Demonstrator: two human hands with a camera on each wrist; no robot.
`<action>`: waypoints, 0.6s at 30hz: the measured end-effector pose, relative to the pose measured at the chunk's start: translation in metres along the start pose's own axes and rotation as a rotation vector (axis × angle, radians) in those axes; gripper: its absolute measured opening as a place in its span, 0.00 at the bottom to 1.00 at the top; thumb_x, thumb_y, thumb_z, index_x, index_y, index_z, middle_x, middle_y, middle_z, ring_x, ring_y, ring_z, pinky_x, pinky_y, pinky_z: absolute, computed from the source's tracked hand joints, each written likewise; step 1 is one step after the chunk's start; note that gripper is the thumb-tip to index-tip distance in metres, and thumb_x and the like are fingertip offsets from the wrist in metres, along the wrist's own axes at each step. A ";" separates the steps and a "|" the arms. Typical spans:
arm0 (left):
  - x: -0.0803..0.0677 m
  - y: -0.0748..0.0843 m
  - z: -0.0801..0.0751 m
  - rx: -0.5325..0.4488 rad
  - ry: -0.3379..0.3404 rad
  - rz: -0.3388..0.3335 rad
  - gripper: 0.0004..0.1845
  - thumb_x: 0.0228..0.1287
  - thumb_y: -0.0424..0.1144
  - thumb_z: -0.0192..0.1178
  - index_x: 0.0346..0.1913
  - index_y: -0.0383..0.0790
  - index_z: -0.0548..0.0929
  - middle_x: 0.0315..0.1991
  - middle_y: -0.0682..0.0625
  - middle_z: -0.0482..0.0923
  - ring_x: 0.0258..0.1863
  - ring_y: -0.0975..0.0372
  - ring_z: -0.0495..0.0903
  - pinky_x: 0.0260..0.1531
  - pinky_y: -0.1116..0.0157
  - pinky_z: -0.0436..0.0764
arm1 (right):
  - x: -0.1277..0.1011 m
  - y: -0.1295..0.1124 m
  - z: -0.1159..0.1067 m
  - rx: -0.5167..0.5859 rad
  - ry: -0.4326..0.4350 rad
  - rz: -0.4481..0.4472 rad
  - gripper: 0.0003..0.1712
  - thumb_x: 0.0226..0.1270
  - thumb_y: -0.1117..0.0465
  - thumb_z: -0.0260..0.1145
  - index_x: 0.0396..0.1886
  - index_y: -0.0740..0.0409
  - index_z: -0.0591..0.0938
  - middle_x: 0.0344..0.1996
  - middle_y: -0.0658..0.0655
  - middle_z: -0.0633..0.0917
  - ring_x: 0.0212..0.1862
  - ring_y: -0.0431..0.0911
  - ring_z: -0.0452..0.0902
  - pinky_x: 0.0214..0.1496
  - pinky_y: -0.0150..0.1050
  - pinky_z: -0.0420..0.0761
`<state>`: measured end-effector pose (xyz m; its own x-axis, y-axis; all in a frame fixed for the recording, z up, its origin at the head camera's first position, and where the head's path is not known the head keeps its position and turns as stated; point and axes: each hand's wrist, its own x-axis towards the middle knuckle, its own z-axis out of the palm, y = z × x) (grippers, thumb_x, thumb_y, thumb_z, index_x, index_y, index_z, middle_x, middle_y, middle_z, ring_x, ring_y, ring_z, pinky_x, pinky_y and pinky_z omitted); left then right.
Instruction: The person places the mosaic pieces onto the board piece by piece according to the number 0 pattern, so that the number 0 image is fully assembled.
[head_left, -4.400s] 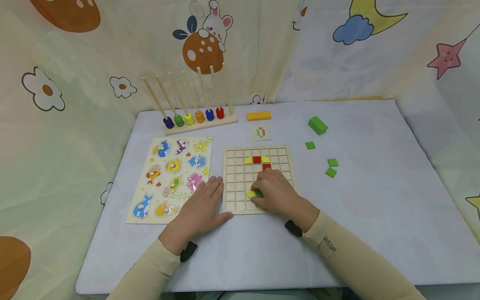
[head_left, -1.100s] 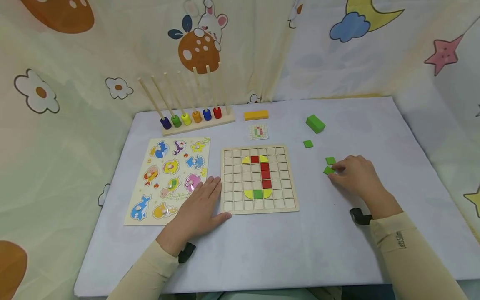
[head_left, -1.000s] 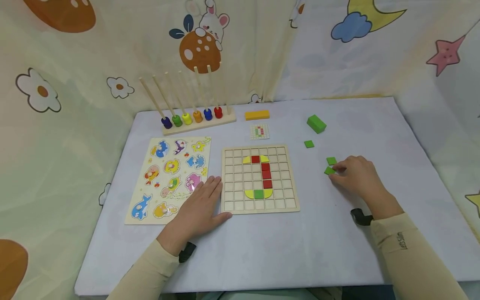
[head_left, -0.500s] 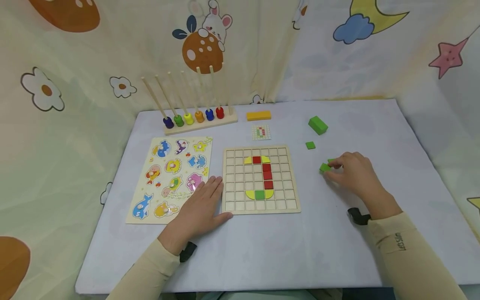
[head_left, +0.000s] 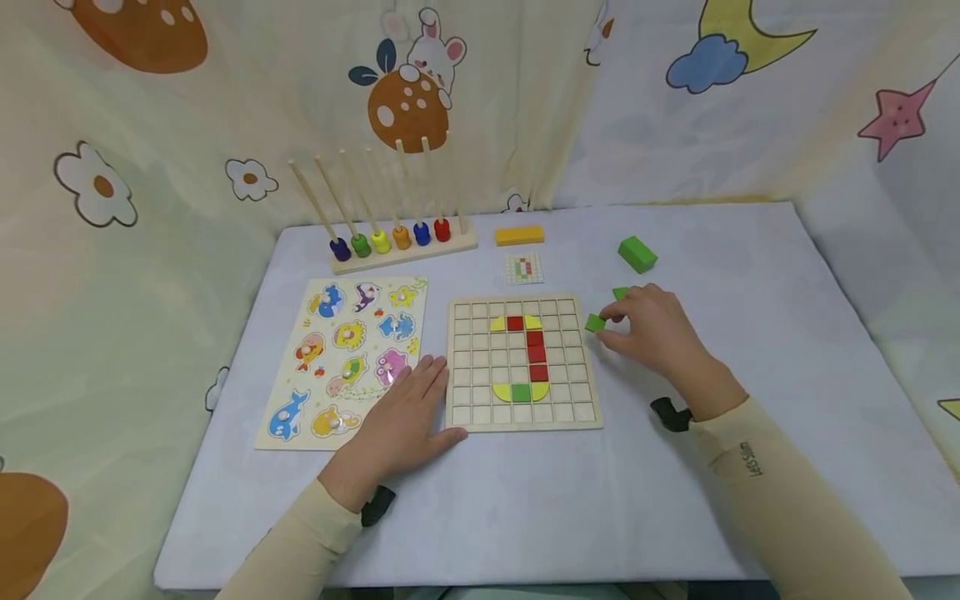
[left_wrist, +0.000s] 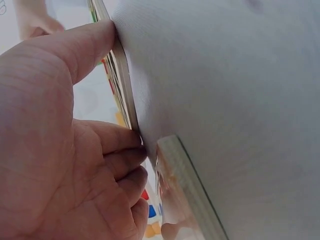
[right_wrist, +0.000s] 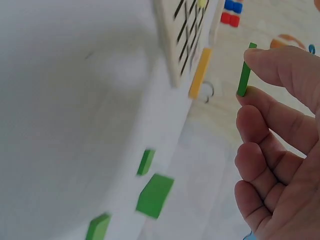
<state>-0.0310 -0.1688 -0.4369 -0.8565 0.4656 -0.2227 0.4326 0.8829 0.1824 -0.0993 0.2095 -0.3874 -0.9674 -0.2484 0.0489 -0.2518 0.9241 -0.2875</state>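
My right hand (head_left: 656, 333) pinches a small green square tile (head_left: 595, 322) between thumb and index finger, just right of a wooden grid board (head_left: 480, 358). In the right wrist view the tile (right_wrist: 245, 70) is seen edge-on, raised in the air, with the other fingers curled below. On the board, red squares (head_left: 537, 354), yellow rounded corner pieces (head_left: 500, 392) and one green square (head_left: 521, 392) form a broken ring. My left hand (head_left: 397, 417) lies with fingers extended along the board's left edge; in the left wrist view its thumb and fingertips touch that edge.
A fish peg puzzle (head_left: 303, 442) lies left, partly under the left hand. Behind stand a bead rack (head_left: 405, 258), a yellow bar (head_left: 519, 236) and a small pattern card (head_left: 524, 268). A green block (head_left: 637, 254) and loose green tiles (right_wrist: 146, 162) are on the right.
My right hand placed pieces on the board's lower part earlier, then picked up a green tile on the right and carried it left toward the board. The left hand has stayed in place.
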 end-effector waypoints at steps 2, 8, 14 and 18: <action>0.000 0.001 -0.001 -0.002 0.003 0.000 0.55 0.68 0.70 0.60 0.84 0.39 0.53 0.87 0.46 0.47 0.87 0.52 0.44 0.86 0.50 0.49 | 0.007 -0.011 0.001 0.001 -0.004 -0.018 0.15 0.62 0.55 0.76 0.47 0.56 0.92 0.39 0.58 0.88 0.47 0.56 0.77 0.51 0.56 0.76; 0.000 0.000 0.000 -0.003 0.003 -0.008 0.55 0.68 0.70 0.60 0.84 0.40 0.53 0.87 0.47 0.47 0.87 0.52 0.44 0.86 0.51 0.49 | 0.030 -0.038 0.008 -0.003 -0.035 -0.069 0.17 0.62 0.53 0.78 0.48 0.55 0.93 0.40 0.57 0.88 0.47 0.54 0.77 0.53 0.53 0.76; 0.000 0.000 0.000 -0.003 0.004 -0.007 0.55 0.67 0.70 0.60 0.84 0.40 0.53 0.87 0.47 0.47 0.87 0.53 0.44 0.86 0.51 0.49 | 0.050 -0.062 0.015 -0.033 -0.089 -0.126 0.17 0.63 0.51 0.78 0.49 0.53 0.93 0.39 0.54 0.88 0.46 0.52 0.76 0.54 0.51 0.77; 0.001 0.001 0.001 -0.007 0.004 -0.011 0.55 0.67 0.70 0.61 0.84 0.40 0.53 0.87 0.48 0.47 0.87 0.53 0.44 0.86 0.51 0.49 | 0.060 -0.074 0.024 -0.028 -0.114 -0.175 0.14 0.64 0.53 0.76 0.47 0.51 0.93 0.38 0.53 0.88 0.44 0.50 0.76 0.51 0.48 0.76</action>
<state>-0.0309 -0.1679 -0.4378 -0.8623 0.4556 -0.2212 0.4211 0.8876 0.1869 -0.1382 0.1190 -0.3857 -0.8999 -0.4358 -0.0135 -0.4180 0.8712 -0.2573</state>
